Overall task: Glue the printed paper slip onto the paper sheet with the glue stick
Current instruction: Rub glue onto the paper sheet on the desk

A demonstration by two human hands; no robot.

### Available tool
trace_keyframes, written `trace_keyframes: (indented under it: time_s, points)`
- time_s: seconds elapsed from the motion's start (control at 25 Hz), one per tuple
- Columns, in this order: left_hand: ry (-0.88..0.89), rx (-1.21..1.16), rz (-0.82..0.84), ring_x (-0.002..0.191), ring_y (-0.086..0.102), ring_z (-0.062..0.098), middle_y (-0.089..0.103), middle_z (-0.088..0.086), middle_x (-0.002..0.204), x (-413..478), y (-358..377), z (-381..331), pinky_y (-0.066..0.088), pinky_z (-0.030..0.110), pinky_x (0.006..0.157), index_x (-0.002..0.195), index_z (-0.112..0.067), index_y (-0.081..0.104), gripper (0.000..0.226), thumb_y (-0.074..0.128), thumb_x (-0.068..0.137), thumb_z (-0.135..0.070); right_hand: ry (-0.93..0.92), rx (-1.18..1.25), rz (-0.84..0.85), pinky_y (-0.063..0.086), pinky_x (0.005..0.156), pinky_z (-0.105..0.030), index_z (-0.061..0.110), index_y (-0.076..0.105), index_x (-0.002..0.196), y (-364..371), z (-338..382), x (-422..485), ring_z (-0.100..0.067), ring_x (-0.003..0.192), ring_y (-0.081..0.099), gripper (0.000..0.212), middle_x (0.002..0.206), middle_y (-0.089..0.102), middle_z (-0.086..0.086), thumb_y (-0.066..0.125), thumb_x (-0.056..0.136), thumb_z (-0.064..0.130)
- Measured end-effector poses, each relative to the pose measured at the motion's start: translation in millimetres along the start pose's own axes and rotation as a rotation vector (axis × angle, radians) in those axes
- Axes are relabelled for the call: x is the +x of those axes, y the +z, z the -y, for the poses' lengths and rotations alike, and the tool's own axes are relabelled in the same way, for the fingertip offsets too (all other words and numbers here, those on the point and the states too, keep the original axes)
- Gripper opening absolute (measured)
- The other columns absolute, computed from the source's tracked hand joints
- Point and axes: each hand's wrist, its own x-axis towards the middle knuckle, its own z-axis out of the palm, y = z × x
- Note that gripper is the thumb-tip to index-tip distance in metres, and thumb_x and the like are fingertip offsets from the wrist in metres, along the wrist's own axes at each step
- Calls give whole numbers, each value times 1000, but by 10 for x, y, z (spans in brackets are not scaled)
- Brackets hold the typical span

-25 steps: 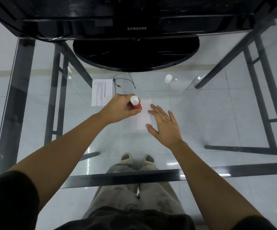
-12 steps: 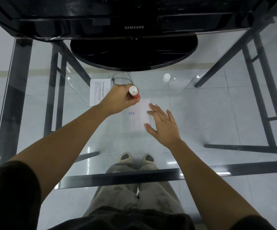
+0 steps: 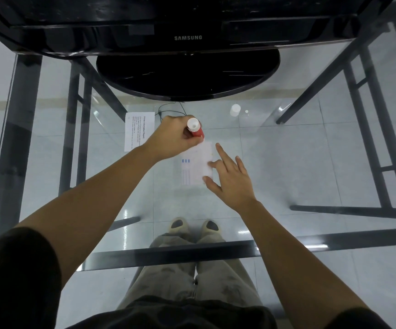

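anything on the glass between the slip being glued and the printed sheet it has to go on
Nothing visible rests on the glass between the paper slip and the printed sheet. Only the left hand, holding the glue stick, hangs over that gap. The right hand pins the slip's right edge.

Office: glass desk, Samsung monitor.

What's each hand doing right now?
Left hand: closed around the red glue stick.
Right hand: open, fingers pinning the small white paper slip.
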Motion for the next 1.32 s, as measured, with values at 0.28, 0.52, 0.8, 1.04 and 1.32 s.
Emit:
trace_keyframes:
  time_s: [0.28,0.52,0.8,1.04,1.32]
  points:
    - [27,8,107,71,60,7,69,0,84,-8,51,-23,42,7,64,94,-14,62,20,70,79,-26,1,-3,-4,2,112,-36,23,48,126,2,-1,-6,-18,140,26,47,157,16,-2,38,91,53]
    - [60,19,200,72,58,4,66,-5,85,-11,98,-43,38,3,58,97,-17,62,24,70,78,-29,11,0,-13,4,112,-36,25,50,126,1,13,-3,-20,140,28,48,157,16,-2,37,90,56]
    - [21,28,175,65,51,-7,62,-7,80,28,118,-40,34,3,54,95,-19,61,24,70,77,-31,28,-6,5,1,112,-35,26,48,127,-1,10,5,-22,140,26,50,157,14,-2,37,90,57]
    - [12,-5,118,67,58,4,65,-4,76,42,126,-99,39,6,56,89,-16,61,19,70,78,-28,32,6,9,2,112,-36,27,48,127,0,15,7,-22,140,27,50,157,16,-3,37,90,58]
    - [-58,-55,-132,72,60,11,66,-1,82,77,77,-160,45,13,66,96,-11,63,19,67,81,-21,-4,18,13,3,115,-38,22,48,128,-53,29,-9,-17,142,22,46,155,23,1,41,92,51]
